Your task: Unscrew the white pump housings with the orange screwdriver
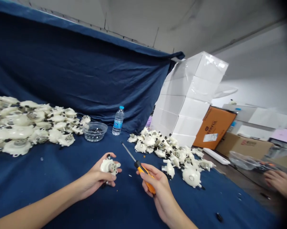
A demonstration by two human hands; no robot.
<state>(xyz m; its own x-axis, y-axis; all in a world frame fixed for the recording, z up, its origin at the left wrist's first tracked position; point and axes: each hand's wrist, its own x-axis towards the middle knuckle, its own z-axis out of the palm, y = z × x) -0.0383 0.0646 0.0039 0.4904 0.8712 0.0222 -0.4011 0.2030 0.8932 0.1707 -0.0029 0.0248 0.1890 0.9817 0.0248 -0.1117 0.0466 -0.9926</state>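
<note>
Dark blue curtain [86, 86] was hung behind the tabletop [124, 208], which was covered in blue cloth; white boxes [181, 101] were stacked at the far right. One white plastic part [106, 166] was held above the cloth, near the middle, by the left hand [94, 178], its fingers clamped round the edges. A screwdriver [139, 167] was gripped by the right hand [159, 187], fingers closed round the orange handle, the tip pointed up and away, well apart from the part.

Risks, as judged: the part was supported by fingers alone, so it could be twisted loose if pressed hard. A slipped tip could be driven into the left fingers, since no clamp was seen. Similar parts were heaped in a left pile [21, 124] and a right pile [153, 143]; should a part be put down on the wrong side, the two could be mixed.

Small dark pieces were kept in a clear bowl [91, 137], near a water bottle [118, 122]; either could be tipped by a careless reach. A loose black piece [219, 217] was noted near the front edge, easily lost by a sleeve's brush.
</note>
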